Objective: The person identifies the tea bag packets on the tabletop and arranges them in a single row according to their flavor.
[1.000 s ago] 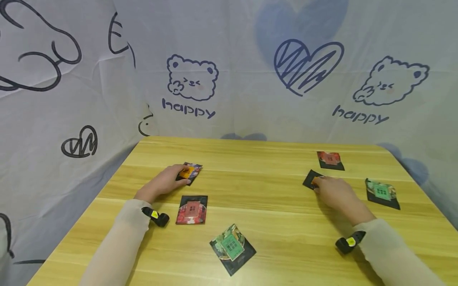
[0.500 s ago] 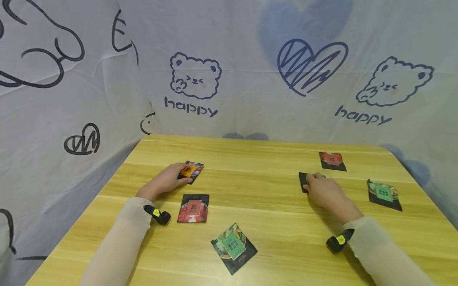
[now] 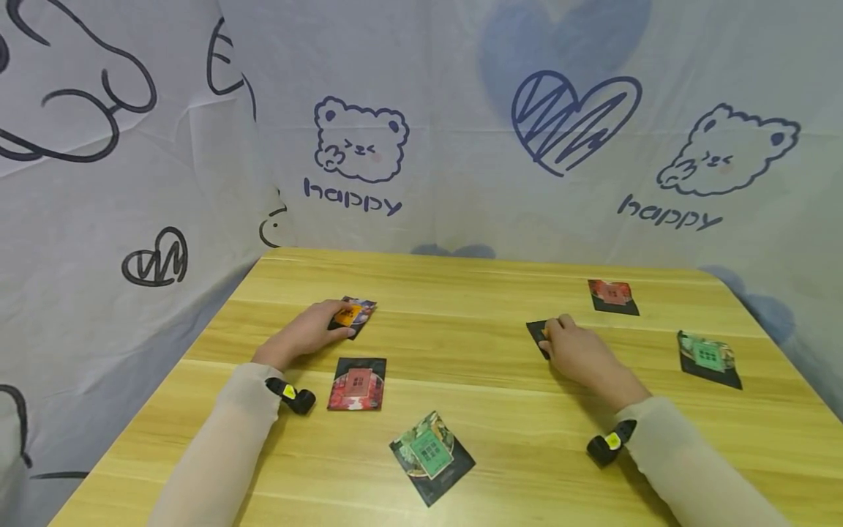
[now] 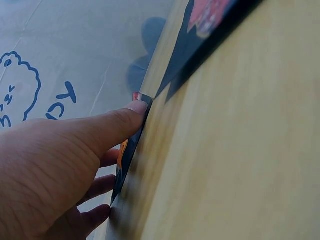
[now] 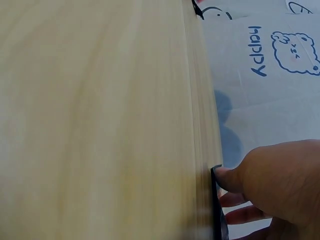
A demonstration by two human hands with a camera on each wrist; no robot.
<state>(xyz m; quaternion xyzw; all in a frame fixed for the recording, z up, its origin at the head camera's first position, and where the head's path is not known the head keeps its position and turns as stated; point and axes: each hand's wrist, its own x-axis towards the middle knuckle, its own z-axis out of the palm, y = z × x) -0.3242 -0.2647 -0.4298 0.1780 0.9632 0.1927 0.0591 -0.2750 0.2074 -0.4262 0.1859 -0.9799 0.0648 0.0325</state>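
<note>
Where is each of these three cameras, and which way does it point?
Head: worn on the head, facing forward and down at the table; both forearms, left hand and right hand show.
Left wrist: low at the tabletop, looking along the left hand's fingers to the orange card.
Right wrist: low at the tabletop, showing the right hand's fingers on a dark card.
Shared: head and left wrist both show the orange card.

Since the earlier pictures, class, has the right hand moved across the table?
Yes. The right hand, pressing on a dark card, has slid left, away from the red card at the far right.
</note>
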